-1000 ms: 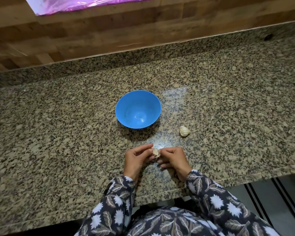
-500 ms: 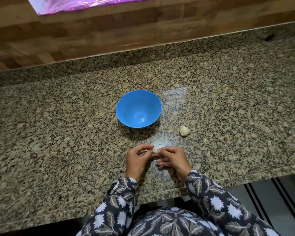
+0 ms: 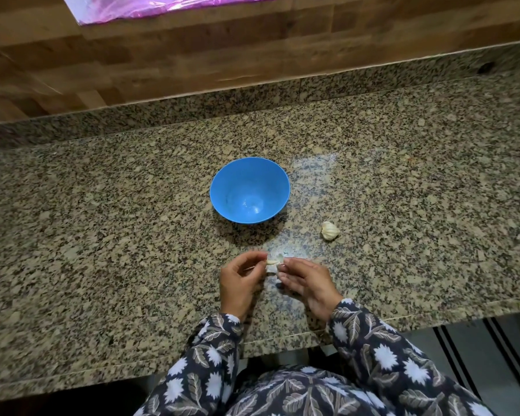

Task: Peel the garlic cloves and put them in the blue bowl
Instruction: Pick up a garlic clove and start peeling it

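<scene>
Granite counter (image 3: pixel 102 235) | left hand (image 3: pixel 240 283), right hand (image 3: pixel 309 283) pinch garlic clove (image 3: pixel 273 262) | ends hidden

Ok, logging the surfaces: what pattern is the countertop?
The countertop is speckled beige-and-black granite, clearest in the head view.

1. I saw a speckled granite tabletop (image 3: pixel 102 235), beige, brown and black, running across the whole view from left to right.
2. Along its far edge stood a low upstand (image 3: pixel 282 100) of the same stone; its near edge ran just in front of me.
3. A blue bowl (image 3: pixel 222 190) stood upright on the stone near the middle, its shadow falling toward me.
4. A pale, ridged piece of garlic (image 3: pixel 330 231) lay on the stone to the bowl's right and nearer to me, close to it but apart.
5. A pale glare (image 3: pixel 312 165) shone on the polished surface just right of the bowl.
</scene>
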Demonstrator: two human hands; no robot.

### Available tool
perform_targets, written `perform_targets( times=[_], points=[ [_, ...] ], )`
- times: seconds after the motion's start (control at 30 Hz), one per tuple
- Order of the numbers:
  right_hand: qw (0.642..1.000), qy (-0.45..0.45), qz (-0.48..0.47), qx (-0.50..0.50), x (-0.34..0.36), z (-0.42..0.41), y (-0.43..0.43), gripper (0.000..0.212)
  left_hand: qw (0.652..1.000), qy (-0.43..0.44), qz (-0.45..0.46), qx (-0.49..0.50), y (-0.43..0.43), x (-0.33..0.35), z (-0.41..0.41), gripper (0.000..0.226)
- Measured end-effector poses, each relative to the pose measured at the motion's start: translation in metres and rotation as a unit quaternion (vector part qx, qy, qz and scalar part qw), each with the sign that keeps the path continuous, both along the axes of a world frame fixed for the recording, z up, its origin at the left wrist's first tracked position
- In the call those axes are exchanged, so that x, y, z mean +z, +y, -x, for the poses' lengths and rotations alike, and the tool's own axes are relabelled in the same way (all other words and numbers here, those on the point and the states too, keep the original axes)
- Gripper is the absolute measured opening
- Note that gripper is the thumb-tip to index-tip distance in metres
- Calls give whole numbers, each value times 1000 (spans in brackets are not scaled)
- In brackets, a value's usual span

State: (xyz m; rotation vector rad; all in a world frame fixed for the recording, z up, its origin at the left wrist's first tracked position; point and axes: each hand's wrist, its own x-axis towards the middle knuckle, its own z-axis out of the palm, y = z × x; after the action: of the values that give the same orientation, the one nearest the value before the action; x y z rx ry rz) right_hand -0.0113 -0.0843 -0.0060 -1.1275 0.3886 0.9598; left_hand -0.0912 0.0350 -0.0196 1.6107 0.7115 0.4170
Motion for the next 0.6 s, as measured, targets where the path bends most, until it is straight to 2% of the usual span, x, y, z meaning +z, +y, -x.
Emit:
perform_targets(
  times=[0.1, 0.2, 0.33, 0.43, 0.6],
  points=[
    [999, 34, -19, -33, -2, -3, -2, 8, 996, 4, 62, 66, 12, -2, 5, 21],
    [1000, 8, 2, -7, -4, -2, -3, 10, 979, 19, 110, 169, 37, -4, 11, 20],
    [999, -43, 24, 3, -6, 0, -3, 15, 979, 78, 51, 181, 64, -10, 19, 17],
    [997, -69, 35, 8, -5, -3, -4, 16, 978, 132, -54, 154, 64, -11, 19, 16],
    [995, -89, 42, 26, -6, -4, -8, 15, 963, 140, -161, 165, 42, -3, 22, 23]
  ],
)
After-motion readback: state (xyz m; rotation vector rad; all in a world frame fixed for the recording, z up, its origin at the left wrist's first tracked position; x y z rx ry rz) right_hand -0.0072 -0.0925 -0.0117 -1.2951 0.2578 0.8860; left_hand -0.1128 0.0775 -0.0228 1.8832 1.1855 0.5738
